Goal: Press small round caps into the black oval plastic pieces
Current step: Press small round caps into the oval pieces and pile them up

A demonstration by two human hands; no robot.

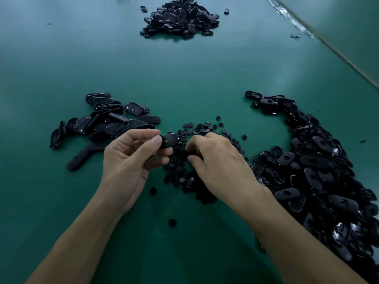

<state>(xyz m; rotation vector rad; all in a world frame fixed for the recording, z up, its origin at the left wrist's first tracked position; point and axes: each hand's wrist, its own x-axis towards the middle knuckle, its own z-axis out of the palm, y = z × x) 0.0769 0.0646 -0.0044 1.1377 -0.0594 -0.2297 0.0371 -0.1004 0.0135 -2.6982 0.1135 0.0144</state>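
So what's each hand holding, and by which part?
Left hand pinches a black oval piece by one end; right hand is among the caps, hold unclear.

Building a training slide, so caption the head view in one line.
Left hand holds a black oval piece while the right hand touches the cap pile on a green table.

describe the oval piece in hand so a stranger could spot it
On the green table, find the central scatter of small round black caps. Over it, the left hand pinches one black oval plastic piece, the only oval lifted off the table.
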